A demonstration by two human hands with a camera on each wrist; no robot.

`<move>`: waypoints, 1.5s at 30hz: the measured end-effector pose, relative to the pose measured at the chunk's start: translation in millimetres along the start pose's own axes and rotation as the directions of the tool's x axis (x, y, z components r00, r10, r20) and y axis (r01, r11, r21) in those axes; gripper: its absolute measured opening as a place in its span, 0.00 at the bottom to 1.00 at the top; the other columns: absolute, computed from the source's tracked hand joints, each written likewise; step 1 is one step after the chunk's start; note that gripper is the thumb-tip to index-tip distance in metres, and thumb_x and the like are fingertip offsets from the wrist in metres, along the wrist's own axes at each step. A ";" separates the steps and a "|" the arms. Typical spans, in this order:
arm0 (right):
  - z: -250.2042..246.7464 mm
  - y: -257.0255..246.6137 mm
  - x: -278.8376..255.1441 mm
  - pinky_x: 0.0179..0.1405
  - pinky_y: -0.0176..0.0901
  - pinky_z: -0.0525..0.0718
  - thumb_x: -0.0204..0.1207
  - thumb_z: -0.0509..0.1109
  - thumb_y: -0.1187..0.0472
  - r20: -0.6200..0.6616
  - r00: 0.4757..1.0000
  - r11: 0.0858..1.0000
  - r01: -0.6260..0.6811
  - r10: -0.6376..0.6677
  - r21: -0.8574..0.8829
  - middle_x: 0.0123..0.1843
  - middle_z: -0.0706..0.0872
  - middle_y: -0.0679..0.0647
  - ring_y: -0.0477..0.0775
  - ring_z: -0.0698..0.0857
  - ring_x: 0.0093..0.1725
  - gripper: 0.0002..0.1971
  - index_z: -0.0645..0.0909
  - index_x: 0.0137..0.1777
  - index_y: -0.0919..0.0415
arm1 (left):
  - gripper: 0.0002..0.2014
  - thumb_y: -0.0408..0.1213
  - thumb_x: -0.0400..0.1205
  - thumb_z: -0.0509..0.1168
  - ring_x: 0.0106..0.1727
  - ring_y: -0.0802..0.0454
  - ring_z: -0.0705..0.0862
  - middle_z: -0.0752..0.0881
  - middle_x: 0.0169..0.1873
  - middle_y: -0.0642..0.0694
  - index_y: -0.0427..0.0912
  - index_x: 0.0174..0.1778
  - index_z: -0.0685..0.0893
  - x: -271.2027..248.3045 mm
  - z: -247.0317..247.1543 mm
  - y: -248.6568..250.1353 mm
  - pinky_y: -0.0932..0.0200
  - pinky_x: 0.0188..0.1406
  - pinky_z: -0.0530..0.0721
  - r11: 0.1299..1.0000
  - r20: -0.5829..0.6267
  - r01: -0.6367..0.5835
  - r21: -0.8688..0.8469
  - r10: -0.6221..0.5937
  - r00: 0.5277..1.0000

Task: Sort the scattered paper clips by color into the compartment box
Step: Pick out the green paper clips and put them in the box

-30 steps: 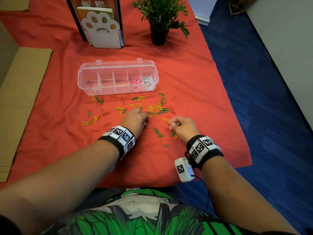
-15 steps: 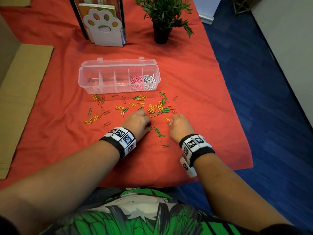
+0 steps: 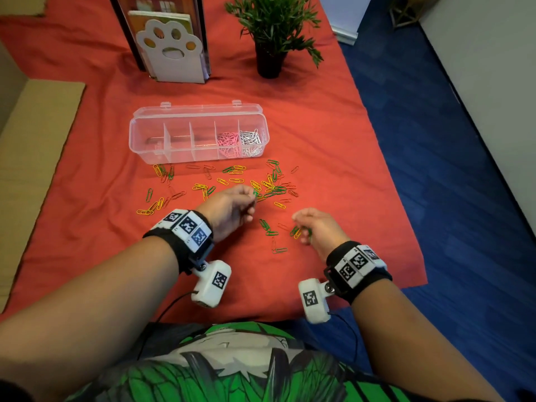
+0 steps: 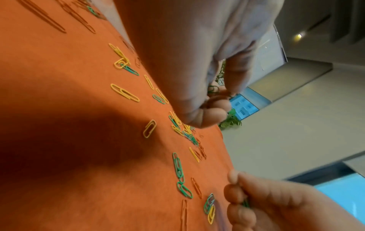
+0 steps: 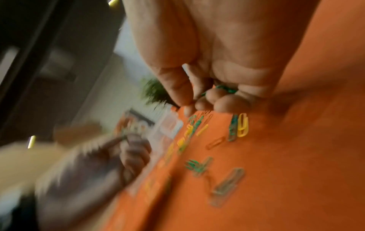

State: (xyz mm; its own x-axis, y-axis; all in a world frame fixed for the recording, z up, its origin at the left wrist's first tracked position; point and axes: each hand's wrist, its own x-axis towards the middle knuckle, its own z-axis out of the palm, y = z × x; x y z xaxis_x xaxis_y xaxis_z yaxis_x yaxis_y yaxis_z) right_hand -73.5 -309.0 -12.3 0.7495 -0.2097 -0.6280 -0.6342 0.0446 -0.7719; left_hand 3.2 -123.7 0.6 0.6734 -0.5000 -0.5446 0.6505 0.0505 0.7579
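Nearest, the right hand (image 3: 317,227) hovers just over the red cloth (image 3: 333,146) on the tabletop, its fingers curled round a few green paper clips (image 5: 225,89), with one green and one yellow clip lying on the cloth just beneath it. A little farther and to the left, the left hand (image 3: 229,208) is lifted off the cloth and pinches green clips (image 3: 255,193) between thumb and fingertips. Beyond both hands, scattered paper clips (image 3: 269,184) in green, yellow and orange lie loose on the cloth. Behind them stands the clear compartment box (image 3: 200,134), lid open, with pink clips (image 3: 227,140) in its second compartment from the right and white clips (image 3: 251,139) in the rightmost. Farthest stand a paw-print holder (image 3: 171,50) and a potted plant (image 3: 272,30).
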 end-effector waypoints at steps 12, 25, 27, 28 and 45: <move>29.7 40.8 -19.2 0.57 0.57 0.78 0.74 0.60 0.66 0.247 0.900 0.171 0.324 -0.359 -0.931 0.55 0.77 0.61 0.65 0.78 0.57 0.08 0.75 0.52 0.62 | 0.08 0.43 0.78 0.67 0.29 0.54 0.76 0.80 0.28 0.47 0.45 0.36 0.85 18.7 7.9 -17.5 0.59 0.33 0.78 0.693 -0.065 -0.078 0.717 0.178 0.982; 0.4 18.9 0.2 0.56 0.57 0.81 0.73 0.67 0.57 0.063 0.913 0.280 0.189 -0.402 -0.941 0.54 0.76 0.62 0.66 0.77 0.58 0.12 0.75 0.53 0.62 | 0.08 0.41 0.80 0.62 0.50 0.40 0.82 0.85 0.46 0.41 0.41 0.46 0.82 16.8 3.7 -27.5 0.53 0.50 0.76 0.138 0.154 -0.186 0.973 0.211 0.965; 5.9 17.1 3.0 0.56 0.58 0.81 0.75 0.64 0.59 0.083 0.906 0.239 0.196 -0.415 -0.951 0.54 0.76 0.62 0.67 0.78 0.57 0.09 0.75 0.53 0.62 | 0.07 0.37 0.80 0.62 0.35 0.47 0.79 0.84 0.30 0.50 0.45 0.37 0.79 16.0 5.2 -22.9 0.57 0.36 0.76 0.517 0.002 -0.081 0.852 0.153 0.988; 7.0 15.1 4.7 0.55 0.58 0.81 0.76 0.63 0.60 0.078 0.913 0.239 0.186 -0.400 -0.953 0.54 0.76 0.62 0.67 0.78 0.57 0.09 0.75 0.53 0.63 | 0.09 0.35 0.80 0.60 0.28 0.50 0.73 0.79 0.22 0.53 0.46 0.33 0.76 13.8 7.0 -19.3 0.61 0.27 0.72 0.726 -0.079 0.002 0.687 0.073 0.994; 7.5 12.4 -14.4 0.25 0.36 0.70 0.77 0.64 0.67 0.077 0.997 0.959 0.021 0.001 -0.284 0.30 0.73 0.48 0.46 0.71 0.28 0.10 0.75 0.36 0.53 | 0.12 0.44 0.76 0.67 0.58 0.45 0.82 0.85 0.55 0.44 0.48 0.55 0.85 17.7 11.1 -31.7 0.56 0.56 0.79 0.034 0.123 -0.135 0.990 0.251 0.960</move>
State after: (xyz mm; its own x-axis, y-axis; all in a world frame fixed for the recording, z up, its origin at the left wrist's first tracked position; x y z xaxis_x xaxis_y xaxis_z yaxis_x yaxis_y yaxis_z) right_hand -90.7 -298.1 -13.6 0.7613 -0.1337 -0.6345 -0.6461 -0.2386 -0.7250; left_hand -9.5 -143.7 -29.1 0.7664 -0.5737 -0.2890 -0.4171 -0.7866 0.4552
